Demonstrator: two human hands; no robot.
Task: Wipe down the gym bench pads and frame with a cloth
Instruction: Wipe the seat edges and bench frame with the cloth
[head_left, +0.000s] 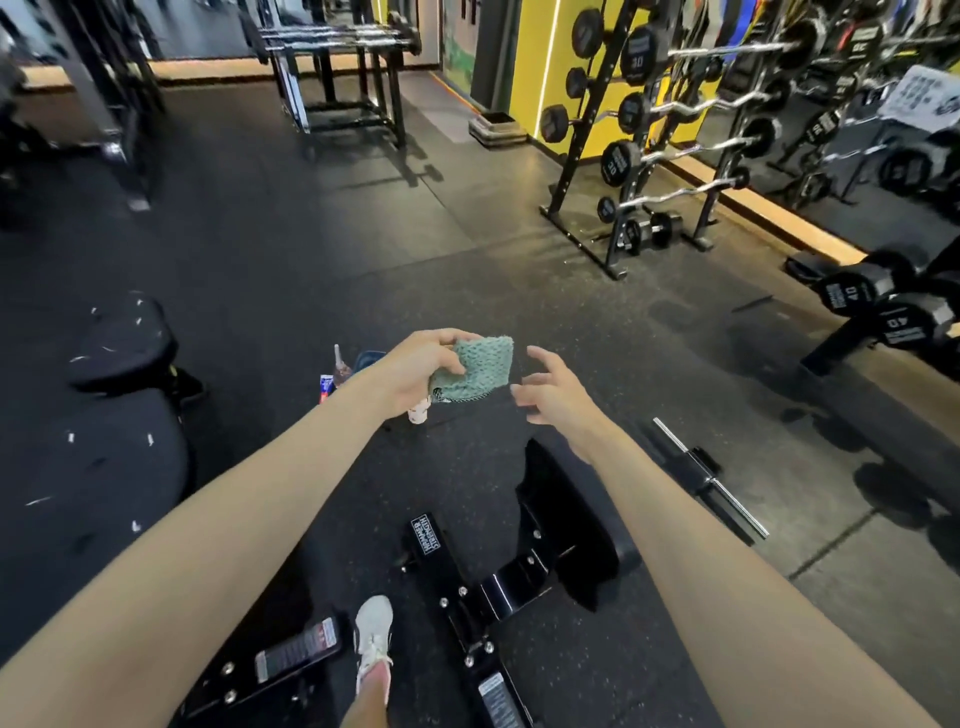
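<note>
left hand (423, 364) pinches a folded green cloth (483, 369) at its left edge, thumb on the facing side, fingers curled over the top. the cloth is held in the air above the rubber floor, ahead of the black bench frame (511, 582). right hand (553, 387) is spread with fingers loosely extended, just beside the cloth's free edge and not touching it. a small bottle (418, 413) shows under the left hand; cannot tell whether that hand holds it too.

handling, judged: the cloth is light, soft and knobbly-textured, and will drape and unfold if held by one corner. better taken flat against the palm with the fold kept, so a broad face meets the surface. the frame looks like rigid painted steel with bolts and brackets, so cloth edges may snag there. a black pad (124, 374) sits at left, well apart from the cloth.
</note>
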